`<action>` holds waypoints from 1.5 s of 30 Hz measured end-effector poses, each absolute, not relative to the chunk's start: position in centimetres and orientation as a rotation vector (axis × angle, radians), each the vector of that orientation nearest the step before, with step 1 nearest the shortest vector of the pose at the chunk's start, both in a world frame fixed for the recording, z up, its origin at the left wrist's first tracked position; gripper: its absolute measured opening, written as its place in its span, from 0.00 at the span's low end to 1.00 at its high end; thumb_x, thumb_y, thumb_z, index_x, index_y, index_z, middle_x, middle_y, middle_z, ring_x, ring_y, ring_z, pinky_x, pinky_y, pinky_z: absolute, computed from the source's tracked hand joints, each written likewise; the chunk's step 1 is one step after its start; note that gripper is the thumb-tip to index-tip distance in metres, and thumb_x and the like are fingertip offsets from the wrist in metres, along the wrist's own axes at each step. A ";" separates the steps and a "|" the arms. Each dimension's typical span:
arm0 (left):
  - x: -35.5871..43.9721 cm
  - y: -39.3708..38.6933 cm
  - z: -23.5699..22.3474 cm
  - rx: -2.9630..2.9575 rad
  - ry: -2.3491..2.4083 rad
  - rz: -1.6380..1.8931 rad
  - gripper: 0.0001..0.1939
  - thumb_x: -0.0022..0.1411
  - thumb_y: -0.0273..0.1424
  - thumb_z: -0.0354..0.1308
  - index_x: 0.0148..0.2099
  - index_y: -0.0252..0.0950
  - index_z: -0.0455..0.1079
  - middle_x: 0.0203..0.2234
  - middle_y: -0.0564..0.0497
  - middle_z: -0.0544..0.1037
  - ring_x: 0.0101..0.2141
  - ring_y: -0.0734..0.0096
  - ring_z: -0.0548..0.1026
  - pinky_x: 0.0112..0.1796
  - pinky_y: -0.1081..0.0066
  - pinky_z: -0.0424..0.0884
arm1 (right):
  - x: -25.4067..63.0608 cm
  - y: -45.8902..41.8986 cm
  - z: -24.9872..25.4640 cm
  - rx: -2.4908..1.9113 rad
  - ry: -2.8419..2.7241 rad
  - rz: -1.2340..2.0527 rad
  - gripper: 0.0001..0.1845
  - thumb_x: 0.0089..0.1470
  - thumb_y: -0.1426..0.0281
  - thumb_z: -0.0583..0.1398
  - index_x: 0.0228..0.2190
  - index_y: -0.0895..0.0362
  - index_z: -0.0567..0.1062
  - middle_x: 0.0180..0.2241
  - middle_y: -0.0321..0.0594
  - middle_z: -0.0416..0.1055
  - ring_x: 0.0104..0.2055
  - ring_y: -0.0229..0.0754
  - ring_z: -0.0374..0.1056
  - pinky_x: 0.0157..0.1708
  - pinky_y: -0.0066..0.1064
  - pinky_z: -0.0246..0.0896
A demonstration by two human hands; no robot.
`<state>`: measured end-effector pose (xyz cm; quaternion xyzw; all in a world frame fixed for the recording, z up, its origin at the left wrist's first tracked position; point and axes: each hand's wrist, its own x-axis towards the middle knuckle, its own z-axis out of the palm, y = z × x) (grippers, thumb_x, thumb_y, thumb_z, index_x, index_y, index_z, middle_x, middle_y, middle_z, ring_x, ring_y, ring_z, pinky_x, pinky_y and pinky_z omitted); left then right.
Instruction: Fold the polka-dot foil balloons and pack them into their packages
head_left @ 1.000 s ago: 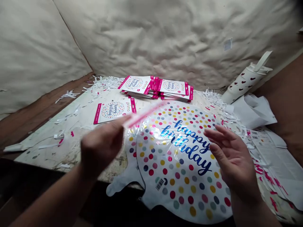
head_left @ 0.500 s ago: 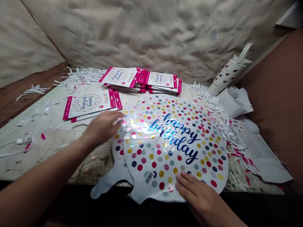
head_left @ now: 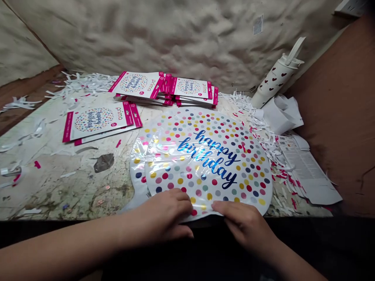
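A flat white foil balloon (head_left: 187,171) with coloured dots and blue "happy birthday" lettering lies at the table's front edge. Another dotted foil balloon (head_left: 137,168) shows from beneath its left side. My left hand (head_left: 166,214) rests over the lower edge, fingers on the foil and thumb apart below, so it is open. To its right, my right hand (head_left: 246,222) is closed on the balloon's bottom edge, fingertips on top and thumb beneath. The tails of both balloons are mostly hidden behind my left hand and forearm.
Behind lie piles of pink-and-white balloon packets (head_left: 140,85), with a few packets (head_left: 99,121) nearer left. Shredded paper (head_left: 84,84) lines the back. A heart-patterned tumbler (head_left: 275,82) leans at the right, near crumpled paper (head_left: 281,117) and printed sheets (head_left: 310,171).
My left hand has come from the balloon's upper left side down to its bottom edge. My right hand has shifted slightly and now grips that edge. The view has tilted a little.
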<state>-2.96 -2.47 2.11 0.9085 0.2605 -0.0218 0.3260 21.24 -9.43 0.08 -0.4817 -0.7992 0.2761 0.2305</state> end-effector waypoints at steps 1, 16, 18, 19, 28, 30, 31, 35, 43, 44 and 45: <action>-2.8 -2.7 2.1 2.398 0.684 -0.049 0.08 0.59 0.31 0.52 0.37 0.35 0.72 0.32 0.47 0.75 0.33 0.67 0.72 0.34 0.72 0.66 | 21.2 -9.4 0.1 -1.341 -2.176 0.781 0.21 0.52 0.81 0.52 0.43 0.52 0.74 0.42 0.36 0.75 0.44 0.38 0.72 0.44 0.29 0.69; -1.0 1.6 1.5 1.665 1.011 -0.142 0.10 0.48 0.36 0.60 0.26 0.35 0.65 0.17 0.57 0.66 0.20 0.76 0.64 0.21 0.78 0.56 | 19.2 -7.1 2.6 -1.549 -2.267 1.015 0.24 0.49 0.58 0.60 0.47 0.52 0.70 0.40 0.40 0.75 0.39 0.45 0.71 0.37 0.32 0.66; -0.8 0.4 2.7 1.996 1.009 -0.128 0.04 0.52 0.30 0.54 0.31 0.36 0.67 0.21 0.54 0.71 0.24 0.71 0.69 0.24 0.75 0.61 | 17.9 -6.8 2.1 -1.565 -2.316 0.800 0.13 0.55 0.66 0.54 0.41 0.55 0.72 0.35 0.42 0.75 0.35 0.44 0.71 0.33 0.31 0.64; -1.2 -0.1 3.3 2.161 1.000 -0.131 0.08 0.53 0.27 0.51 0.37 0.36 0.68 0.26 0.51 0.74 0.28 0.67 0.71 0.28 0.73 0.64 | 17.5 -6.6 1.7 -1.564 -2.316 0.724 0.11 0.55 0.70 0.53 0.37 0.56 0.73 0.31 0.41 0.74 0.32 0.43 0.71 0.32 0.31 0.63; -10.4 0.7 3.9 2.675 1.235 0.239 0.37 0.55 0.42 0.55 0.64 0.39 0.49 0.60 0.42 0.59 0.58 0.50 0.57 0.56 0.51 0.52 | 18.0 -7.4 0.9 -1.406 -1.979 0.592 0.09 0.54 0.74 0.51 0.34 0.55 0.70 0.28 0.39 0.72 0.29 0.39 0.70 0.29 0.28 0.65; -9.4 0.5 2.2 2.668 0.987 0.164 0.41 0.54 0.43 0.57 0.65 0.40 0.44 0.61 0.43 0.57 0.60 0.51 0.54 0.58 0.50 0.48 | 17.4 -8.4 0.5 -1.294 -2.109 0.487 0.12 0.51 0.76 0.51 0.36 0.56 0.71 0.32 0.42 0.74 0.33 0.42 0.72 0.34 0.31 0.68; -8.8 0.2 1.2 2.665 0.893 0.127 0.39 0.55 0.41 0.56 0.65 0.40 0.46 0.60 0.44 0.59 0.59 0.51 0.55 0.58 0.49 0.49 | 17.2 -9.0 0.1 -1.258 -2.183 0.437 0.15 0.50 0.78 0.50 0.38 0.57 0.71 0.35 0.44 0.75 0.38 0.44 0.72 0.38 0.34 0.69; -7.6 -1.0 -2.6 2.685 0.821 0.202 0.27 0.58 0.24 0.46 0.60 0.41 0.59 0.56 0.47 0.66 0.57 0.58 0.61 0.55 0.57 0.59 | 20.5 -10.3 -2.4 -1.523 -2.292 0.217 0.34 0.42 0.84 0.47 0.52 0.61 0.65 0.51 0.49 0.68 0.54 0.49 0.64 0.50 0.42 0.65; -10.9 1.7 -3.0 2.690 0.987 0.264 0.28 0.59 0.25 0.44 0.61 0.40 0.57 0.59 0.49 0.60 0.57 0.59 0.61 0.56 0.61 0.59 | 32.6 -8.7 -4.1 -1.806 -2.223 0.324 0.28 0.51 0.76 0.54 0.55 0.55 0.63 0.58 0.44 0.59 0.60 0.48 0.54 0.57 0.50 0.52; -11.4 2.5 -2.9 2.667 1.023 0.228 0.27 0.59 0.26 0.45 0.61 0.41 0.59 0.59 0.49 0.61 0.57 0.59 0.61 0.56 0.61 0.59 | 33.2 -8.3 -3.9 -1.742 -2.214 0.434 0.27 0.51 0.75 0.54 0.54 0.54 0.64 0.58 0.43 0.59 0.60 0.47 0.54 0.58 0.48 0.51; -11.9 3.3 -2.7 2.622 1.047 0.200 0.25 0.59 0.27 0.45 0.59 0.42 0.62 0.58 0.51 0.63 0.56 0.59 0.63 0.55 0.61 0.59 | 33.6 -7.7 -3.7 -1.712 -2.168 0.544 0.25 0.52 0.74 0.54 0.53 0.53 0.66 0.57 0.42 0.61 0.59 0.45 0.56 0.58 0.47 0.52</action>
